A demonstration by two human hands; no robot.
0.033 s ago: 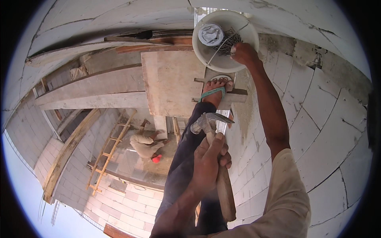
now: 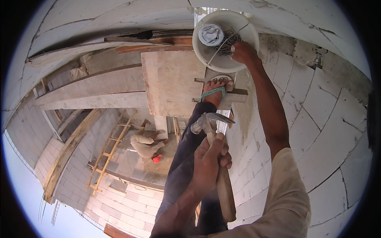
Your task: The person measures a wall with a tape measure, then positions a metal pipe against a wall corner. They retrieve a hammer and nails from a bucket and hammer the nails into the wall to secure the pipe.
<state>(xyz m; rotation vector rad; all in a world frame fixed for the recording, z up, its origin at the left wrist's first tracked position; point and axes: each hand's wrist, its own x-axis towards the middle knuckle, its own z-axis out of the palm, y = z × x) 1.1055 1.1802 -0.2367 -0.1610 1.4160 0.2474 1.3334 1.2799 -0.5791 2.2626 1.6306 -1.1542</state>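
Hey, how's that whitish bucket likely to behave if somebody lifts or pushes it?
The bucket probably feels heavy for its size, given the pile of metal nails inside. Those nails look loose, so they'd likely shift and rattle. The pale round container beside them might slide too; no fastening shows.

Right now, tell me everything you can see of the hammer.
The claw hammer has a scuffed grey metal-looking head, its blunt face pointing left and its curved claw right. The worn, wood-like handle slants down and right. The left hand grips it just below the head, leaving the lower handle exposed.
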